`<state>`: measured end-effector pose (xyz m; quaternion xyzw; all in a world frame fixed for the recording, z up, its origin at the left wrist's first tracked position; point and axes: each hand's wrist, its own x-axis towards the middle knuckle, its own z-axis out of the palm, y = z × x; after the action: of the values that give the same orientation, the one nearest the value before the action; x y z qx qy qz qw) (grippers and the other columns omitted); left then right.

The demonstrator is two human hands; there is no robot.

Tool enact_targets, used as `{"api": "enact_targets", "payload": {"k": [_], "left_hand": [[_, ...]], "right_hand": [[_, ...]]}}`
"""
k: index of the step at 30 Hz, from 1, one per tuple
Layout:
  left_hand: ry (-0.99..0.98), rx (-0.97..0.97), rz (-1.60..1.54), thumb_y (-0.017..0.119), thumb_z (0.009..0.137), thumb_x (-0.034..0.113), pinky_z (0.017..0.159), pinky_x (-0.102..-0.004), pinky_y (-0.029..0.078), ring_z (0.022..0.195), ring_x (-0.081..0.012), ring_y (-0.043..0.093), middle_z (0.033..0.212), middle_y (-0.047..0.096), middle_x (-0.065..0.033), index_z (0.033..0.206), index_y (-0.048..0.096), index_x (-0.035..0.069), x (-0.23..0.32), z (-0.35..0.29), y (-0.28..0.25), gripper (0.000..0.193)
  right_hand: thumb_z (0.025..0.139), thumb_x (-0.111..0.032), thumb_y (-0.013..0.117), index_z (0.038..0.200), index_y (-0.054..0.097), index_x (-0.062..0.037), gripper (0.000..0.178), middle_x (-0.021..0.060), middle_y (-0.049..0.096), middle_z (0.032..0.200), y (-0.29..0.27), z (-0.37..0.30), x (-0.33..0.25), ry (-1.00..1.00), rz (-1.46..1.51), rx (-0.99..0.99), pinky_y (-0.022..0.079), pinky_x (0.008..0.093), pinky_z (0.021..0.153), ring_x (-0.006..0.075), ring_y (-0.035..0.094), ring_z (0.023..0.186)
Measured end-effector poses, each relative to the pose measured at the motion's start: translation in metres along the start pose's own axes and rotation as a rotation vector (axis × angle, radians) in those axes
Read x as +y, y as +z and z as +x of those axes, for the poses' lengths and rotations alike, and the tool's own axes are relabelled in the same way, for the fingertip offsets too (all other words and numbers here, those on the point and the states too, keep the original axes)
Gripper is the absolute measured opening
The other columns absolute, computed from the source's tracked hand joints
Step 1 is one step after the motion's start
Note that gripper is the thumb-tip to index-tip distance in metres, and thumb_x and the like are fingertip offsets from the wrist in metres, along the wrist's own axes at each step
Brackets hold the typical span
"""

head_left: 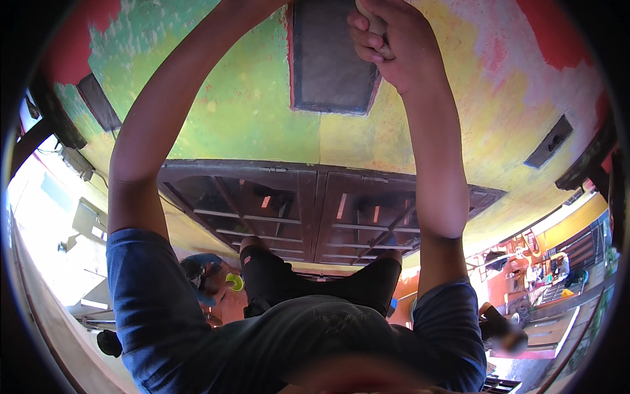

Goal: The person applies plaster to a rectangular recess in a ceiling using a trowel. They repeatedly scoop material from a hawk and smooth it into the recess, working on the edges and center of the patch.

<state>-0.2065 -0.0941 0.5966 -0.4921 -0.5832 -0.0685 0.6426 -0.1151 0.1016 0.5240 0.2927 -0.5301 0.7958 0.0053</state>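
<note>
Both my arms are raised in front of a wall (243,111) painted in patches of green, yellow, pink and red. My right hand (410,43) is closed around a pale, rounded object (377,26), perhaps a handle; its upper part runs out of the picture. Behind those fingers is a dark rectangular panel (331,62) set in the wall. At the top edge my left forearm (216,33) leaves the picture, so the left hand does not show.
Below the painted area is a brown-framed window (318,210) with glass panes. A person (203,276) is low at the left, near a yellow-green container (234,282). Another person (505,335) is at the lower right. Smaller dark panels (549,141) sit farther out along the wall.
</note>
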Motion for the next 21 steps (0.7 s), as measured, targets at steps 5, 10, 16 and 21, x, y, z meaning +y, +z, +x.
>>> {"api": "enact_targets", "payload": {"k": [5, 10, 16, 21], "left_hand": [[0.039, -0.034, 0.030, 0.078, 0.062, -0.002, 0.077, -0.0419, 0.057, 0.087, -0.0329, 0.067, 0.090, 0.071, -0.0096, 0.089, 0.069, 0.005, -0.005, 0.009, -0.001, 0.029], [0.003, -0.036, 0.042, 0.078, 0.063, -0.002, 0.076, -0.0419, 0.056, 0.085, -0.0330, 0.066, 0.091, 0.071, -0.0087, 0.089, 0.069, 0.005, -0.007, 0.011, -0.002, 0.029], [-0.032, -0.030, -0.003, 0.079, 0.063, -0.002, 0.077, -0.0422, 0.057, 0.087, -0.0322, 0.067, 0.090, 0.071, -0.0086, 0.089, 0.069, 0.005, 0.000, 0.005, 0.000, 0.029], [-0.012, -0.016, -0.023, 0.079, 0.064, -0.002, 0.076, -0.0425, 0.057, 0.088, -0.0324, 0.068, 0.091, 0.071, -0.0093, 0.088, 0.069, 0.005, 0.002, -0.001, 0.002, 0.027]], "right_hand": [[0.108, -0.020, 0.054, 0.094, 0.054, -0.0184, 0.014, -0.0026, 0.045, 0.067, -0.002, 0.004, -0.006, 0.023, 0.037, -0.007, 0.028, 0.0231, 0.041, 0.0074, 0.038, 0.047], [0.108, -0.021, 0.055, 0.097, 0.055, -0.0196, 0.010, -0.0024, 0.046, 0.067, 0.004, 0.001, -0.011, 0.017, 0.027, 0.031, 0.030, 0.0236, 0.041, 0.0077, 0.039, 0.047], [0.107, -0.023, 0.057, 0.102, 0.056, -0.0217, 0.006, -0.0029, 0.045, 0.065, 0.007, -0.003, -0.004, 0.015, 0.003, 0.051, 0.031, 0.0230, 0.040, 0.0078, 0.040, 0.047], [0.107, -0.023, 0.057, 0.100, 0.055, -0.0216, 0.008, -0.0032, 0.045, 0.064, 0.002, -0.006, 0.003, 0.033, 0.022, 0.039, 0.031, 0.0230, 0.040, 0.0079, 0.040, 0.047]]}}
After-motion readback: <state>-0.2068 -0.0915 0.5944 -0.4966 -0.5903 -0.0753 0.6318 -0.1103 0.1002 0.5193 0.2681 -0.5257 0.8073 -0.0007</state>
